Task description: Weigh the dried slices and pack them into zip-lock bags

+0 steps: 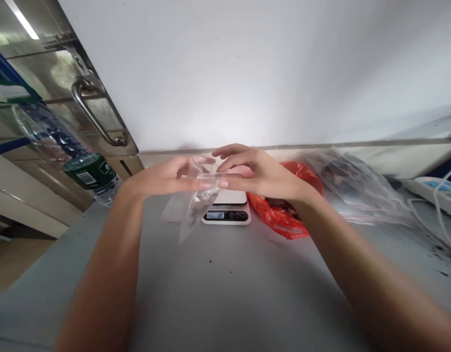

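Both hands meet above the grey table [225,283] and pinch the top of a small clear plastic bag [196,205]. My left hand [170,177] grips its left edge with closed fingers. My right hand [255,173] pinches the right edge, its upper fingers stretched out. The bag hangs down and holds a few small dark bits. Right behind it sits a small digital kitchen scale [228,208] with a lit display.
An orange plastic bag [284,215] with dark contents lies right of the scale, and a large clear bag [350,190] beyond it. A water bottle [89,173] lies at the left by a steel cabinet door with a handle [95,117]. A power strip [434,190] and cables sit far right.
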`<move>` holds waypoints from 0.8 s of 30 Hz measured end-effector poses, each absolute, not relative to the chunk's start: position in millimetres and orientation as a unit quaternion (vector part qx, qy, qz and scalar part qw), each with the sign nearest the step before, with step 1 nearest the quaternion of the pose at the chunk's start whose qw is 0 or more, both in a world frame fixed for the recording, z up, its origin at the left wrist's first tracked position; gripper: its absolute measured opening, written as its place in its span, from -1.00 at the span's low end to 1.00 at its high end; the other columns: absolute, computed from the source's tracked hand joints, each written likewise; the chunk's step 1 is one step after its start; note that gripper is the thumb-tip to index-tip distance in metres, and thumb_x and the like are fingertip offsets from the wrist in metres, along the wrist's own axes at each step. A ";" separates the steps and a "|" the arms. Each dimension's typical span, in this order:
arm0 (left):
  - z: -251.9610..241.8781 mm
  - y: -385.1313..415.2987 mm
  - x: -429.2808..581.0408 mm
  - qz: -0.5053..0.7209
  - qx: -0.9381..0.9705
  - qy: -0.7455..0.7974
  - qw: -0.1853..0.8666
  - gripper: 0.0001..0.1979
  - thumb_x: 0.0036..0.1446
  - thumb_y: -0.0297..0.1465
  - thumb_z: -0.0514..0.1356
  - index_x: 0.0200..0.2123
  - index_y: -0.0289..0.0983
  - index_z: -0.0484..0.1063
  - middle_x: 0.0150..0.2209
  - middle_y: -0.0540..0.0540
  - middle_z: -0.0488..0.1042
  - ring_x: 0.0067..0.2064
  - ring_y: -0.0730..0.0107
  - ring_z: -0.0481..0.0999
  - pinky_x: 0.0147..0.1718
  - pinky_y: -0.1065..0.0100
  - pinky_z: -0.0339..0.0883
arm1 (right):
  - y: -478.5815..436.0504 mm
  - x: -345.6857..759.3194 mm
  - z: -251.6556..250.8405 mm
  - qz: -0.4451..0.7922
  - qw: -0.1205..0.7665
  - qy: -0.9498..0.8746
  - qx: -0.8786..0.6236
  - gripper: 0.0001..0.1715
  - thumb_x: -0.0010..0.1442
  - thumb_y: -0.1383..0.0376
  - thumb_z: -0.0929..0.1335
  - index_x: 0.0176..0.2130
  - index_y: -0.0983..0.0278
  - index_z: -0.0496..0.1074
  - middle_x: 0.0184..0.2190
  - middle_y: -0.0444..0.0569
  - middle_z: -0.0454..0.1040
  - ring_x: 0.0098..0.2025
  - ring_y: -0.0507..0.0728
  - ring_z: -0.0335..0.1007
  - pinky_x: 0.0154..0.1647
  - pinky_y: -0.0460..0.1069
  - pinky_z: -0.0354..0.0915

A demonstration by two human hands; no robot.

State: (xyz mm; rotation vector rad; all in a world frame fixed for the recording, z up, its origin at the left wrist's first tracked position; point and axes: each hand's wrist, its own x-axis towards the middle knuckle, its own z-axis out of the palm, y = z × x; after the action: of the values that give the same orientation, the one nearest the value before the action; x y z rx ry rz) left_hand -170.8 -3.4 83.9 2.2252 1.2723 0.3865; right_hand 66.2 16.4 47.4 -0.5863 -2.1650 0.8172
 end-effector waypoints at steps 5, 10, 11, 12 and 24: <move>79.8 -1.5 -169.3 0.184 0.824 0.435 0.313 -0.30 0.13 0.02 0.26 0.28 -0.14 0.42 0.08 -0.17 0.61 0.13 0.00 0.57 -0.05 0.26 0.49 | 17.3 78.5 52.4 0.301 0.364 -0.852 -0.227 -0.86 0.18 0.19 0.51 -0.38 0.19 0.59 0.19 0.08 0.50 0.29 0.29 0.36 0.18 0.20 0.34; 79.7 -2.1 -166.3 0.176 0.818 0.440 0.325 -0.51 0.19 -0.02 0.23 0.05 -0.20 0.54 -0.01 -0.15 0.64 0.04 0.09 0.61 -0.08 0.27 0.50 | 8.2 81.2 61.2 0.248 0.393 -0.851 -0.244 -0.82 0.17 0.23 0.52 -0.43 0.20 0.54 0.22 0.04 0.48 0.30 0.31 0.34 0.25 0.22 0.28; 80.3 -2.3 -164.8 0.167 0.821 0.452 0.308 -0.56 0.19 -0.02 0.23 -0.05 -0.22 0.57 -0.09 -0.14 0.65 -0.02 0.10 0.63 -0.12 0.27 0.51 | 6.2 81.5 63.0 0.234 0.393 -0.852 -0.256 -0.83 0.17 0.24 0.52 -0.43 0.20 0.53 0.22 0.04 0.47 0.29 0.32 0.35 0.22 0.22 0.30; 80.8 -2.4 -163.0 0.162 0.822 0.462 0.291 -0.59 0.19 -0.02 0.23 -0.14 -0.23 0.58 -0.17 -0.13 0.66 -0.07 0.12 0.64 -0.15 0.28 0.51 | 4.8 81.9 64.8 0.221 0.392 -0.852 -0.269 -0.83 0.16 0.25 0.52 -0.43 0.21 0.53 0.22 0.04 0.47 0.26 0.33 0.38 0.18 0.21 0.32; 82.4 -11.5 -143.3 0.276 0.801 0.453 0.277 -0.70 0.22 -0.14 0.24 -0.28 -0.25 0.58 -0.38 -0.10 0.68 -0.32 0.24 0.69 -0.26 0.27 0.62 | 7.4 94.2 66.8 0.234 0.375 -0.833 -0.332 -0.87 0.11 0.34 0.48 -0.33 0.22 0.44 -0.46 -0.14 0.48 -0.39 0.07 0.37 -0.33 0.01 0.29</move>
State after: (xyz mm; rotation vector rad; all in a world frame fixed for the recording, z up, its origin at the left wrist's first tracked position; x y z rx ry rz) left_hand -143.3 -11.5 82.4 2.1512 1.2180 0.7422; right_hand 94.2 7.4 66.8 -0.8513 -2.1335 0.5991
